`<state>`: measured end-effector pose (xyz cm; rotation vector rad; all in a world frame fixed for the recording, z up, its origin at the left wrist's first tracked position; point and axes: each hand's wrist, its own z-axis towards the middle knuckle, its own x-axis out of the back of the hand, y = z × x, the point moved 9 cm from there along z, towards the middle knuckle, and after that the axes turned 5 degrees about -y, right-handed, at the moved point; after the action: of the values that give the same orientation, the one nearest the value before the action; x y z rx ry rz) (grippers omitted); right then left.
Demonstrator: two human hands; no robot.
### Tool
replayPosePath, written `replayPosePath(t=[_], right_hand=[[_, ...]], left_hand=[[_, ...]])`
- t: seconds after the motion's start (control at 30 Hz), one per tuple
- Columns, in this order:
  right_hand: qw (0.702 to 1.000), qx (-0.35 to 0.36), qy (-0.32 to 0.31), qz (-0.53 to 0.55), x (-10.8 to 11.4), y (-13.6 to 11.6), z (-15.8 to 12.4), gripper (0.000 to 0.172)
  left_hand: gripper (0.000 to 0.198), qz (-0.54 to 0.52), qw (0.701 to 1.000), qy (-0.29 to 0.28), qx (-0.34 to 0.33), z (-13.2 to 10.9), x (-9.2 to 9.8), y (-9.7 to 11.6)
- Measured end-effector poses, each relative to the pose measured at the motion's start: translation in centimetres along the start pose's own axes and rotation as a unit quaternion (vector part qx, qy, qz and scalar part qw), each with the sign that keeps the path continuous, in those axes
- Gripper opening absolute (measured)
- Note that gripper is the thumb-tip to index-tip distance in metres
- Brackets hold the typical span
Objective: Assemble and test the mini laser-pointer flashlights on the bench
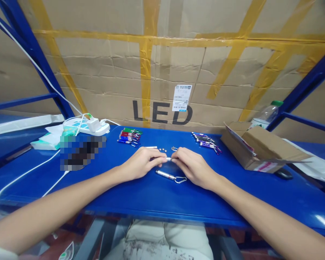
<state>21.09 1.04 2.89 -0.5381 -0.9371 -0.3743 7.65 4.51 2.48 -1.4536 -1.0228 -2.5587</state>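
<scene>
Fingers of left hand and right hand pinch opposite ends of a silver light, held just over the table at mid-front. Judged partway through: a clipped light lies just beside the hands and loose cells sit behind them. Left pile and right pile lie apart, untouched.

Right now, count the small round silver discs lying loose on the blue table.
3. The discs lie in a short row just beyond the left hand: one at the left, one in the middle, one at the right. Others may be hidden behind it or the right hand.
</scene>
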Motion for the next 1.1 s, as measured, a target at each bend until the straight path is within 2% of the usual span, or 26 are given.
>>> replayPosePath(t=[0.07,0.13,0.2,0.3,0.37,0.43,0.53,0.57,0.6,0.63,0.67,0.73,0.77,0.83,0.9,0.97,1.1], right_hand=[[0.994,-0.054,0.01,0.091,-0.1,0.9,0.1,0.019],[0.971,-0.125,0.01,0.206,-0.8,2.1,0.1,0.023],[0.921,-0.195,-0.005,0.339,-2.0,3.2,-0.1,0.03],[0.826,-0.262,-0.028,0.498,-3.6,3.8,-0.4,0.039],[0.78,-0.285,-0.036,0.556,-4.1,3.8,-0.5,0.039],[0.745,-0.299,-0.051,0.593,-4.5,3.7,-0.6,0.038],[0.725,-0.308,-0.073,0.611,-4.9,3.4,-0.7,0.038],[0.733,-0.306,-0.076,0.603,-4.9,3.5,-0.7,0.039],[0.752,-0.3,-0.071,0.582,-4.6,3.7,-0.5,0.04],[0.787,-0.291,-0.058,0.541,-4.1,4.0,-0.4,0.04],[0.834,-0.279,-0.034,0.475,-3.1,4.5,-0.2,0.04],[0.928,-0.247,0.026,0.277,-0.5,5.1,-0.1,0.035],[0.958,-0.234,0.048,0.161,0.8,5.2,-0.1,0.029],[0.974,-0.227,0.008,0.016,1.3,5.7,-0.3,0.012],[0.972,-0.22,-0.063,-0.044,0.8,6.4,-0.6,0.011],[0.971,-0.2,-0.126,-0.038,-0.2,6.7,-1.0,0.009],[0.977,-0.156,-0.147,-0.014,-0.9,6.3,-1.3,0.016]], left_hand=[[0.028,0.023,0.999,0.019,-0.03,-0.2,0.3,0.2],[0.024,0.067,0.995,0.042,-0.06,-0.5,0.6,0.5],[0.023,0.12,0.986,0.066,-0.098,-0.8,1.0,1.2],[0.021,0.184,0.967,0.088,-0.152,-1.2,1.1,2.4],[0.02,0.213,0.956,0.101,-0.176,-1.5,1.2,3.1],[0.02,0.235,0.947,0.109,-0.189,-1.7,1.2,3.4],[0.022,0.242,0.947,0.103,-0.185,-1.6,1.0,3.3],[0.022,0.233,0.952,0.1,-0.174,-1.4,1.0,3.1],[0.023,0.219,0.958,0.097,-0.158,-1.3,1.1,2.8],[0.024,0.201,0.965,0.094,-0.138,-1.1,1.1,2.4],[0.024,0.182,0.972,0.092,-0.115,-1.0,1.2,1.9],[0.026,0.152,0.982,0.087,-0.07,-0.7,1.3,0.9],[0.026,0.142,0.985,0.084,-0.05,-0.7,1.3,0.5],[0.028,0.13,0.988,0.079,-0.02,-0.6,1.3,-0.1],[0.03,0.126,0.989,0.078,-0.004,-0.5,1.5,-0.4],[0.031,0.127,0.989,0.078,0.003,-0.5,1.6,-0.5],[0.03,0.13,0.989,0.077,0.007,-0.5,1.7,-0.5]])
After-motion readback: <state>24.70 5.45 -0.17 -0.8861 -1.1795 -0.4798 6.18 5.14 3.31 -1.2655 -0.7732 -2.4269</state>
